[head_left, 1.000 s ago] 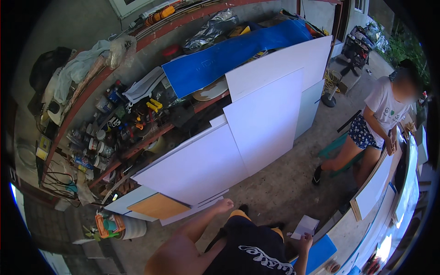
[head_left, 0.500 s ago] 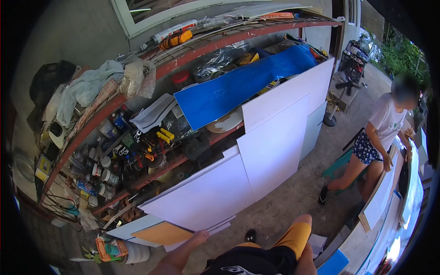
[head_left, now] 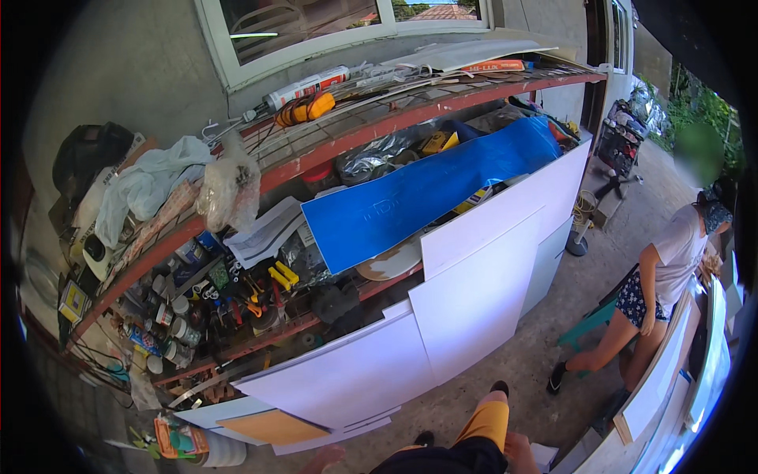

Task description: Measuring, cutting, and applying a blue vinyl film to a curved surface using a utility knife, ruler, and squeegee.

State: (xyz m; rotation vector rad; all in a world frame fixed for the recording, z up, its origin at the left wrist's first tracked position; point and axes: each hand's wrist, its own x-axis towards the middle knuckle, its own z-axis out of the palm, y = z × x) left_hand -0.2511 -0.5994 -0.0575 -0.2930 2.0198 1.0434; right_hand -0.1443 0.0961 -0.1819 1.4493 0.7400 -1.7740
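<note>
My left hand (head_left: 325,457) is low in the picture, just below the lower edge of the leaning boards, and blurred so its fingers do not show clearly. Nearest it are an orange-tan board (head_left: 276,426) and a thin pale strip (head_left: 339,434). Only a bit of my right hand or forearm (head_left: 517,452) shows beside my yellow shorts, its fingers hidden. In front of me, large white boards (head_left: 482,292) lean against a red metal shelf (head_left: 316,316). A bent blue sheet (head_left: 395,205) lies over the shelf's contents.
Jars (head_left: 185,332), tools and papers crowd the shelf's left. A white bucket (head_left: 225,450) stands at the lower left. On the right, a person (head_left: 659,276) stands next to a green stool (head_left: 588,324) and more upright boards (head_left: 651,403).
My view has tilted up and my left hand has dropped away from the orange-tan board toward the lower edge. My leg has shifted, and the person at right has lowered an arm.
</note>
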